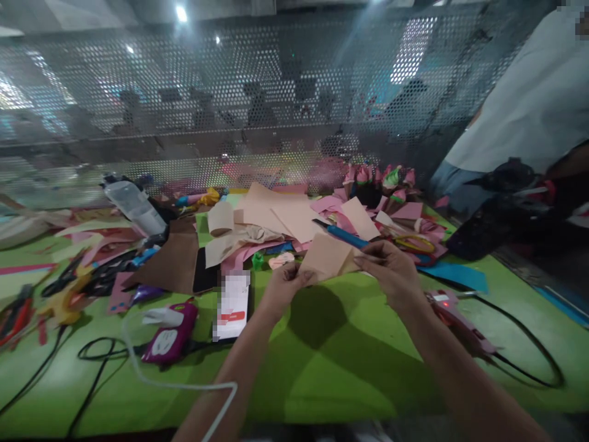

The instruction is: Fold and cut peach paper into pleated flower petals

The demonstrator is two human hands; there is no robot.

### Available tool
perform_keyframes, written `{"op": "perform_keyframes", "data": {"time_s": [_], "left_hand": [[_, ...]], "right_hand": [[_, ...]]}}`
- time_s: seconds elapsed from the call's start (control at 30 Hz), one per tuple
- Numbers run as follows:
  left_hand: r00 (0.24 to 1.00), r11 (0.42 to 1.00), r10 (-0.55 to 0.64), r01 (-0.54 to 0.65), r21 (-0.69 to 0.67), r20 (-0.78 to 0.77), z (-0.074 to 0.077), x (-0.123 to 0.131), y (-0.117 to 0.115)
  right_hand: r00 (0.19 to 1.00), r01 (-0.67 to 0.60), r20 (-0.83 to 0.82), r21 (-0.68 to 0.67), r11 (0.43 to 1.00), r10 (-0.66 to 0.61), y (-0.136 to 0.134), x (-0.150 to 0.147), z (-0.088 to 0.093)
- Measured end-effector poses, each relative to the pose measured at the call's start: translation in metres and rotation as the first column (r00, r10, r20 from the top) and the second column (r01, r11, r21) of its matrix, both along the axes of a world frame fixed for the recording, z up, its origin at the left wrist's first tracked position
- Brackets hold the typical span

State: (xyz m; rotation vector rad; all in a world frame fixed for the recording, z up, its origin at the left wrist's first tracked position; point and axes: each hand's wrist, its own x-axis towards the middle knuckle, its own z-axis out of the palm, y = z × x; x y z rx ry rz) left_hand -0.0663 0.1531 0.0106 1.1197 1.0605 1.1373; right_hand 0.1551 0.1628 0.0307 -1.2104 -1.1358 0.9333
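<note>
One peach paper (pixel 323 255) is pinched by the fingers of the left hand (pixel 286 283) and the right hand (pixel 394 270), above the middle of the desk (pixel 340 380). A blue cutter (pixel 344 236) meets the right hand; whether gripped, I cannot tell. Nearer the front edge, a phone (pixel 234 301) and a purple packet (pixel 184 319) show print too blurred to read; a pink glue gun (pixel 462 322) lies towards the right edge.

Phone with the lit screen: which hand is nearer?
Left. The left hand is just to the right of the phone, pinching a peach sheet; the right hand is farther right, at the sheet's other side.
</note>
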Motion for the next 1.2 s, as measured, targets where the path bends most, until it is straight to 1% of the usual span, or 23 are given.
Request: {"op": "perform_keyframes", "data": {"time_s": [0.23, 0.33, 0.4, 0.47, 0.53, 0.63, 0.77, 0.83, 1.0, 1.1, 1.2], "left_hand": [[0.995, 0.995, 0.095, -0.095, 0.015, 0.018, 0.003, 0.001, -0.001], [0.991, 0.991, 0.13, -0.131, 0.032, 0.035, 0.003, 0.003, -0.003], [0.991, 0.991, 0.129, -0.131, 0.033, 0.039, 0.003, 0.006, -0.005], [0.993, 0.994, 0.106, -0.107, 0.024, 0.046, 0.003, 0.009, -0.006], [0.996, 0.997, 0.075, -0.075, 0.01, 0.041, 0.004, 0.011, -0.008], [0.999, 1.0, 0.015, -0.014, -0.012, 0.029, 0.007, 0.012, -0.01], [0.997, 0.997, -0.07, 0.071, -0.039, 0.026, 0.009, 0.012, -0.012], [0.996, 0.995, -0.087, 0.088, -0.045, 0.014, 0.007, 0.012, -0.012], [0.999, 0.997, -0.038, 0.037, -0.066, -0.015, 0.002, 0.012, -0.008], [1.0, 0.997, -0.002, 0.0, -0.077, -0.024, 0.003, 0.012, -0.007], [1.0, 0.998, 0.023, -0.024, -0.059, -0.021, 0.007, 0.011, -0.007]], "right_hand": [[0.981, -0.043, -0.186, 0.033, 0.999, 0.048, -0.001, -0.005, 0.003], [0.956, -0.154, -0.252, 0.006, 0.988, 0.15, -0.004, -0.016, 0.001], [0.939, -0.255, -0.251, -0.045, 0.966, 0.236, -0.007, -0.025, -0.001], [0.932, -0.311, -0.232, -0.114, 0.944, 0.279, -0.01, -0.031, -0.003], [0.935, -0.307, -0.232, -0.154, 0.939, 0.268, -0.012, -0.034, -0.003], [0.932, -0.294, -0.267, -0.154, 0.943, 0.246, -0.013, -0.035, -0.002], [0.918, -0.332, -0.277, -0.146, 0.932, 0.284, -0.014, -0.037, -0.001], [0.916, -0.337, -0.278, -0.14, 0.931, 0.289, -0.014, -0.038, -0.001], [0.939, -0.245, -0.273, -0.109, 0.963, 0.208, -0.014, -0.038, -0.003], [0.945, -0.195, -0.285, -0.094, 0.976, 0.161, -0.011, -0.033, -0.003], [0.95, -0.143, -0.287, -0.067, 0.987, 0.119, -0.006, -0.026, -0.002]]}}
